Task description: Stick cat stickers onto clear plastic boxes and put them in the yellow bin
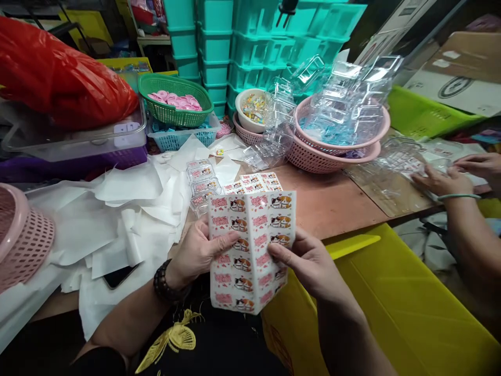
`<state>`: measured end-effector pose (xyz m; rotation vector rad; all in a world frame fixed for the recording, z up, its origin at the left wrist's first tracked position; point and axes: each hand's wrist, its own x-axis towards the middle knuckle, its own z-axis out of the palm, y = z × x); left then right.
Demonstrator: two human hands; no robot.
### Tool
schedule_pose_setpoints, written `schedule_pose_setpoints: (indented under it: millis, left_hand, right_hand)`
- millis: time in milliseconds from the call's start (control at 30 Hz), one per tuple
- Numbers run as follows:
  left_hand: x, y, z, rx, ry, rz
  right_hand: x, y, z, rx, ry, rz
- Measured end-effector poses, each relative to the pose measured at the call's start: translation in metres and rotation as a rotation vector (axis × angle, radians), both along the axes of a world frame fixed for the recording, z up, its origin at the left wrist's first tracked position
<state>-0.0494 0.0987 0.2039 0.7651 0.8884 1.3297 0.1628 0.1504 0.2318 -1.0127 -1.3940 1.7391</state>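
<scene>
Between my two hands is a white sticker sheet (pixel 252 250) printed with rows of cartoon cats and pink lettering, creased down its middle. My left hand (pixel 203 248) grips its left edge, thumb on the front; a dark beaded bracelet circles that wrist. On the right edge, my right hand (pixel 303 258) pinches the sheet with its thumb across the front, the other fingers behind it. Just beyond lie more sticker sheets (pixel 258 183) on the table. A row of small clear plastic cases (pixel 203 180) with the same cat stickers sits to their left.
White backing papers (pixel 141 209) cover the left of the table, partly over a phone (pixel 117 277). Pink baskets (pixel 313 156) hold clear plastic cases. A green basket (pixel 176 99) has pink pieces. At right, a co-worker's hands (pixel 450 180) handle clear cases. A yellow bin (pixel 399 292) stands below.
</scene>
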Motion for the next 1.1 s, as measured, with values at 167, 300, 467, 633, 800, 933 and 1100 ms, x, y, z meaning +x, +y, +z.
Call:
schedule_pose_setpoints:
  millis: [167, 300, 467, 633, 800, 933, 1100]
  left_hand:
    - [-0.028, -0.026, -0.01, -0.076, 0.284, -0.031]
    - [-0.044, -0.05, -0.019, 0.207, 0.99, 0.545]
    - [-0.046, -0.058, -0.01, 0.478, 1.363, 0.226]
    - [-0.052, -0.047, -0.013, 0.369, 1.138, 0.07]
    - [-0.057, -0.042, -0.014, 0.362, 1.062, 0.013]
    - [-0.059, -0.041, -0.013, 0.409, 1.009, -0.091]
    - [-0.059, -0.04, -0.012, 0.439, 0.942, -0.13]
  right_hand:
    - [-0.022, -0.012, -0.014, 0.012, 0.097, -0.028]
    - [-0.054, -0.034, -0.035, -0.111, 0.134, 0.003]
    - [-0.075, -0.056, -0.056, -0.129, 0.147, 0.081]
    - [-0.065, -0.046, -0.053, 0.014, 0.084, 0.071]
    - [-0.062, -0.034, -0.048, -0.051, 0.039, 0.167]
    - [-0.067, -0.03, -0.052, -0.209, 0.104, 0.28]
    - [-0.072, -0.029, -0.057, -0.4, 0.123, 0.346]
